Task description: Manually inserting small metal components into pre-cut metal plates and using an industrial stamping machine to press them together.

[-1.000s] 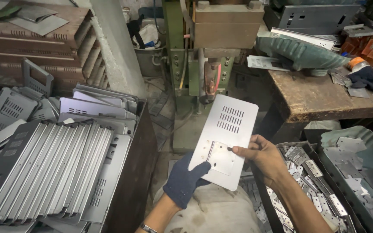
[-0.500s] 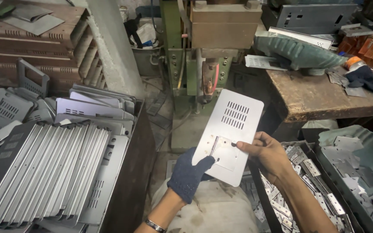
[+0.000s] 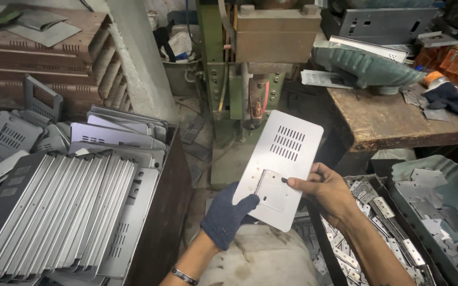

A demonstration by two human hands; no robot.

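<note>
At frame centre, the gloved left hand (image 3: 228,217) and bare right hand (image 3: 322,190) close their fingers on a slotted metal plate (image 3: 282,164), a worn wooden tabletop (image 3: 398,119) at right, stacked grey panels (image 3: 59,212) at lower left.

So the vented metal panel (image 3: 282,167) sat dead centre, and everything else sat around it. The left hand (image 3: 228,217) held the panel's lower left corner, and the right hand (image 3: 325,191) was at its right edge with the fingers (image 3: 296,182) on its face. Straight behind the panel stood the press machine (image 3: 250,69). Left of the panel, a crate (image 3: 165,212) held a stack of panels (image 3: 59,212) on edge, with more lying flat behind those. Right of the panel stood the counter (image 3: 398,119), beyond the right hand. Below the counter, right of the panel, a bin of hinges (image 3: 377,217) sat beside a tray of brackets (image 3: 441,196).
</note>
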